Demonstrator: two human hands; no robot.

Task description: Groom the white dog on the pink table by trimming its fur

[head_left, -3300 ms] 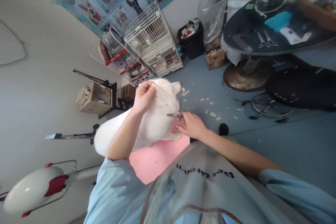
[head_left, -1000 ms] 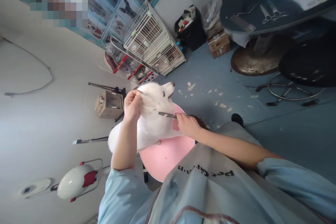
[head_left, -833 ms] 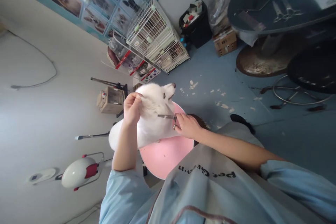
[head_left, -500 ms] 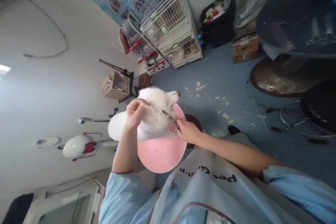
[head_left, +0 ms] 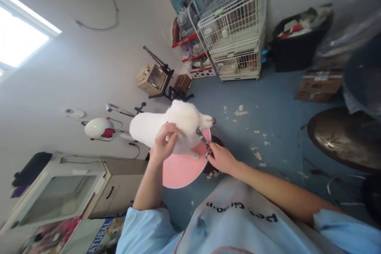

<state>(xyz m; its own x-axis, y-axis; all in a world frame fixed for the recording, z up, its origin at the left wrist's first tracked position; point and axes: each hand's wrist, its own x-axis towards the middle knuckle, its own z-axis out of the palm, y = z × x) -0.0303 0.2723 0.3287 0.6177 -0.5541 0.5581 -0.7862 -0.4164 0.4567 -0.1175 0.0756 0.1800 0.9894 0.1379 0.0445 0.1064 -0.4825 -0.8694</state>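
Now | white dog [head_left: 149, 127] beneath left hand [head_left: 164, 142], fingers half-open | right hand [head_left: 222, 158] curled round scissors [head_left: 203, 139] near muzzle [head_left: 206, 121]

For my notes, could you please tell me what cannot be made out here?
In the head view:
Scissors: handles partly hidden by the right hand.
Left hand: too blurred to tell whether it grips the dog.
Lower cage: interior obscured by its bars.
Dark tabletop: cut off by the right edge.
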